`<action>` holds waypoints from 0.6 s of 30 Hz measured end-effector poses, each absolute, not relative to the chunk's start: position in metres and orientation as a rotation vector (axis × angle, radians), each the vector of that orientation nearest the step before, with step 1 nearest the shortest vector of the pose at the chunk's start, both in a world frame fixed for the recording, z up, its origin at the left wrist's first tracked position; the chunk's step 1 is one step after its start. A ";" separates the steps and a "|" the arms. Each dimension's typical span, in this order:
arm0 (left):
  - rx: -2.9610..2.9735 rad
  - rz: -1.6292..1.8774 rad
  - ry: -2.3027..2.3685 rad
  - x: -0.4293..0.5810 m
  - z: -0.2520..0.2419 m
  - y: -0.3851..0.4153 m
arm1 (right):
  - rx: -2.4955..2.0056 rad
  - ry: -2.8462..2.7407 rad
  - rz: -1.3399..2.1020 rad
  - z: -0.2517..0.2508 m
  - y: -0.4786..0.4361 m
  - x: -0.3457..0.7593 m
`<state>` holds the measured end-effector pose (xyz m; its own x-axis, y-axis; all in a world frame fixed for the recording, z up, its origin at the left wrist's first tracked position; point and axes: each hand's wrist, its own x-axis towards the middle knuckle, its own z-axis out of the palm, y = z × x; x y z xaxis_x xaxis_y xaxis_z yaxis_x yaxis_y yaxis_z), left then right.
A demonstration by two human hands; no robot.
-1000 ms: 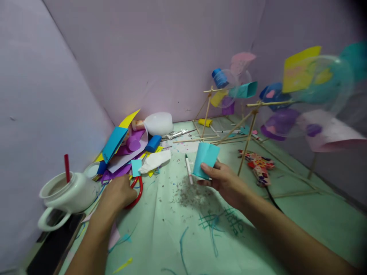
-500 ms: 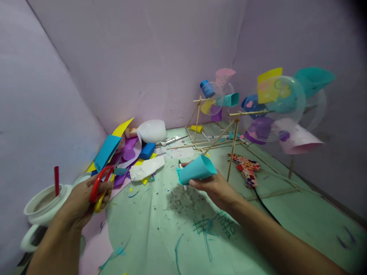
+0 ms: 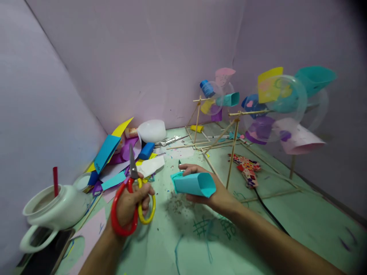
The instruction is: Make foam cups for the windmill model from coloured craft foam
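My left hand [image 3: 130, 204] grips a pair of scissors [image 3: 132, 172] with one red and one yellow handle loop. The blades point up and away, and look closed together. Fingers of my right hand [image 3: 213, 191] wrap round a turquoise paper cup [image 3: 189, 184], which lies tilted on its side with its open mouth toward the right. A ragged strip edges the cup's left end. Below the cup, a patch of grey crumbs [image 3: 179, 206] is spread on the green sheet [image 3: 160, 244]. Behind the scissors lies a crumpled white paper [image 3: 151, 166].
Two stick-framed wheels with coloured paper cups stand at right, the nearer wheel [image 3: 289, 107] and the farther one [image 3: 215, 99]. A patterned glue gun [image 3: 248, 168] with a black cord lies beneath. At left are a white teapot [image 3: 65, 206] and coloured paper scraps [image 3: 107, 152].
My left hand has moved right and turned, so the scissors now point upward. The turquoise cup in my right hand has tipped lower, its mouth facing more toward me.
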<state>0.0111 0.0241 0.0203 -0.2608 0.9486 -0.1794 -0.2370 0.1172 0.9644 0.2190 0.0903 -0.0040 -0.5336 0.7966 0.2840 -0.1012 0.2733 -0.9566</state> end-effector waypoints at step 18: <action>0.983 1.732 1.626 0.051 0.002 0.010 | -0.519 -1.646 1.835 -0.017 0.079 0.208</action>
<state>0.0511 0.0104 0.0019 -0.5725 0.8090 0.1329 0.0816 -0.1050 0.9911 0.2083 0.0791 -0.0174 -0.7355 0.6688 0.1087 -0.1805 -0.0388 -0.9828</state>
